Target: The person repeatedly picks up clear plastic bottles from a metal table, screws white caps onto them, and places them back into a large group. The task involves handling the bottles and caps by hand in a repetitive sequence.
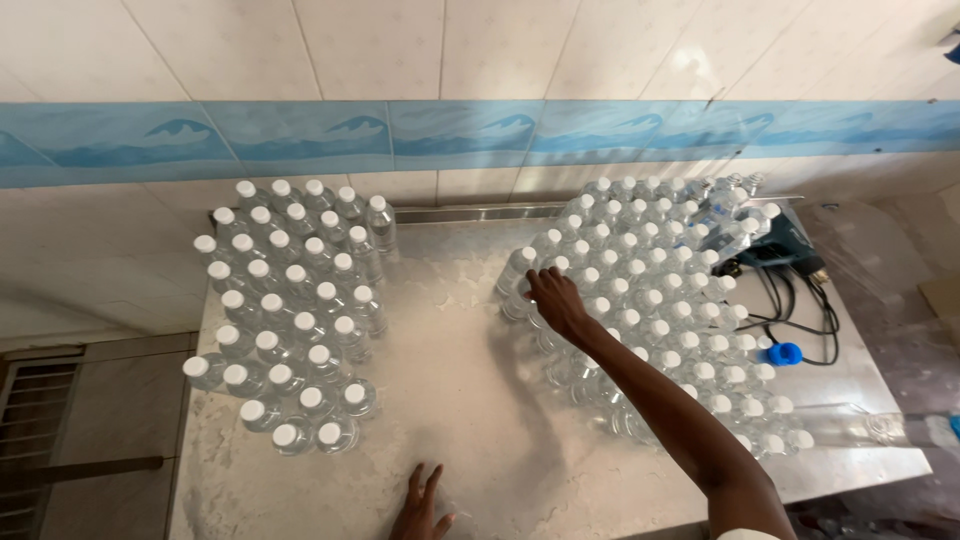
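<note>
Reaching right hand [558, 300] fingers together on bottle cluster [660, 300] edge, left hand [420, 510] fingers apart — open table [460, 390] between.

1. A cluster of clear bottles with white caps [290, 320] stands on the left of the pale surface [450, 400].
2. A blue cap [786, 353] lies near the right edge.
3. Black cables [800, 310] trail beside a dark device [785, 245].
4. A tiled wall [400, 60] with a blue wave band [450, 132] runs behind.
5. A floor grate [35, 430] sits at lower left.
</note>
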